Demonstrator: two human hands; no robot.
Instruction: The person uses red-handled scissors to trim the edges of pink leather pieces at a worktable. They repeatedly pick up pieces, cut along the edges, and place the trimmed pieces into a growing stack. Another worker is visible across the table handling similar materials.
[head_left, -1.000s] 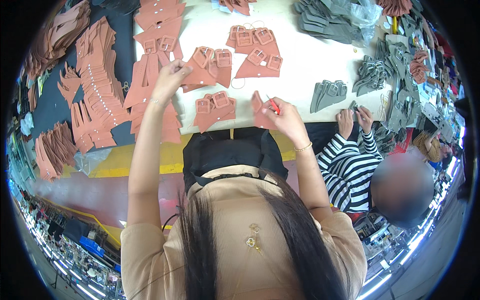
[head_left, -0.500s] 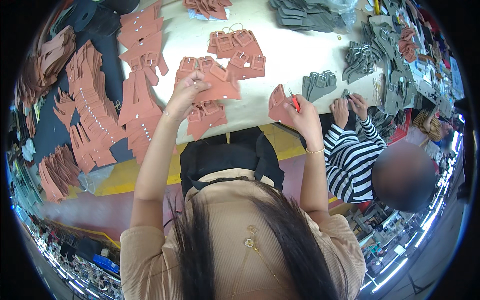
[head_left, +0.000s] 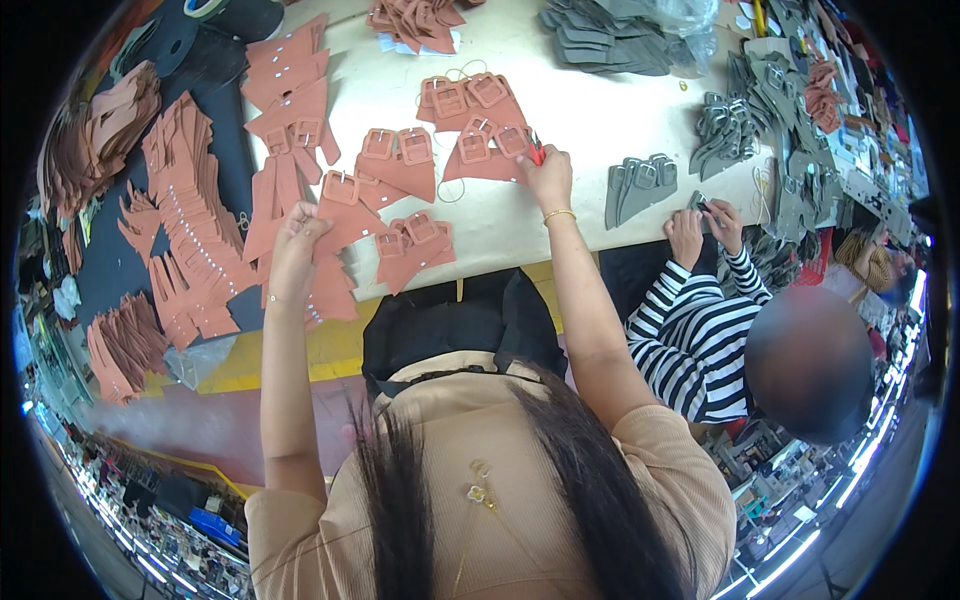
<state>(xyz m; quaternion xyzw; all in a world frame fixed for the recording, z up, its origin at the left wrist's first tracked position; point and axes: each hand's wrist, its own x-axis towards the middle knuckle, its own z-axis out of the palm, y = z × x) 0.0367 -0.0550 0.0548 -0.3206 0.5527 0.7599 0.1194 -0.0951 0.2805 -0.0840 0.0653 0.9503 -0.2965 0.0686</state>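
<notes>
Left hand (head_left: 298, 235) left of front coral buckle bundle (head_left: 410, 266), fingertips pinched together on coral buckled strap (head_left: 347, 220) beside same bundle. Right hand (head_left: 549, 182) outstretched, beyond and right of bundle, fingers curled round red-handled tool (head_left: 537, 153).

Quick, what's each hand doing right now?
Left hand: closed, pinching the edge of a buckled strap.
Right hand: closed, holding a small red tool; whether it grips anything else cannot be told.

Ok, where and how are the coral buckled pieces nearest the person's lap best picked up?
Probably pinch the plain lower flap of the coral pieces, from the person's side of the table: it lies flat toward that edge, while the buckles sit at the far end.
</notes>
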